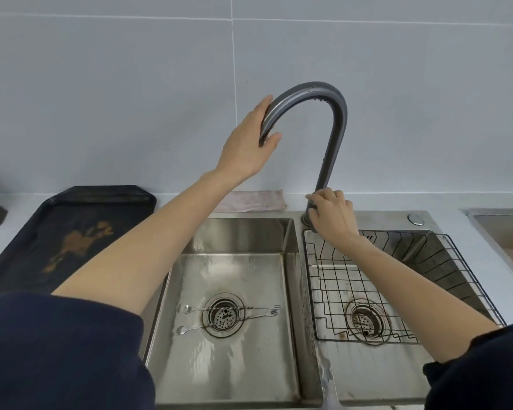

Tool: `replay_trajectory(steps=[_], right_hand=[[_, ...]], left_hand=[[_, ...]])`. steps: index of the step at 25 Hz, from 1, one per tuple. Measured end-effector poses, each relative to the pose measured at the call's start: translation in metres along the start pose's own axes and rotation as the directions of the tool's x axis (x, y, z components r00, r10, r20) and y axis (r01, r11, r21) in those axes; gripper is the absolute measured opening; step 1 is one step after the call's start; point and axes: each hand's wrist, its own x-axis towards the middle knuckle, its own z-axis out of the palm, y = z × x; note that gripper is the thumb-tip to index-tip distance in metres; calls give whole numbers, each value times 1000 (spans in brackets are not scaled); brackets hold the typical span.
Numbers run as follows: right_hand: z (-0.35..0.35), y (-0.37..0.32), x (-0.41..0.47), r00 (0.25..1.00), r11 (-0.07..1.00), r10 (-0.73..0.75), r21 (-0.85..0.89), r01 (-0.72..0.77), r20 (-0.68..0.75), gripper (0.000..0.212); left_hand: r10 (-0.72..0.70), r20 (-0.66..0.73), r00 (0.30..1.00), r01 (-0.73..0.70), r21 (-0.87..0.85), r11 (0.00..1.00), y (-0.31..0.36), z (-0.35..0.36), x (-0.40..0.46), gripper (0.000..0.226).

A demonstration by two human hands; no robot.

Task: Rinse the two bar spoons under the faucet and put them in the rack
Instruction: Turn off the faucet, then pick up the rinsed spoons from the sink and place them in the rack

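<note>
At the faucet (332, 119), the left hand (249, 143) has its grip around the spout end and the right hand (332, 214) around the base. Two bar spoons (228, 316) lie across the left sink (234, 232) drain: light, stiff, probably slippery; pinch the twisted stems.

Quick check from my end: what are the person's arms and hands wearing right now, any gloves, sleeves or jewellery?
No gloves. Left hand and right hand are bare, with no rings, watch or bracelet visible. Both forearms are uncovered; dark navy sleeves are pushed up to about the elbows, plain fabric with no markings.
</note>
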Motion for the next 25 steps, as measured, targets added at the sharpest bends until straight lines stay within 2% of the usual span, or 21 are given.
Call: replay_trajectory(steps=[3, 6, 11, 14, 18, 21, 25], right_hand=[[19, -20, -14, 991, 995, -102, 12, 101, 87, 39], [49, -35, -25, 969, 991, -135, 21, 133, 208, 38], [108, -56, -40, 902, 991, -118, -10, 134, 416, 38], [137, -64, -47, 850, 995, -89, 8, 100, 520, 36], [171, -66, -53, 767, 996, -58, -17, 89, 639, 33], [195, -65, -56, 707, 996, -33, -38, 84, 706, 33], [220, -61, -63, 651, 994, -6, -66, 86, 759, 33]], left_hand=[[-106, 71, 992, 106, -5, 994, -27, 2, -32, 65], [-267, 83, 960, 268, 4, 963, -66, 7, -69, 54], [-413, 219, 884, 387, 153, 909, -138, 18, -118, 37], [-515, 287, 808, 480, 187, 857, -171, 36, -146, 31], [-640, 379, 668, 588, 258, 767, -210, 70, -184, 25], [-670, 477, 569, 592, 329, 736, -229, 96, -205, 24], [-672, 562, 483, 540, 413, 733, -244, 121, -222, 23]])
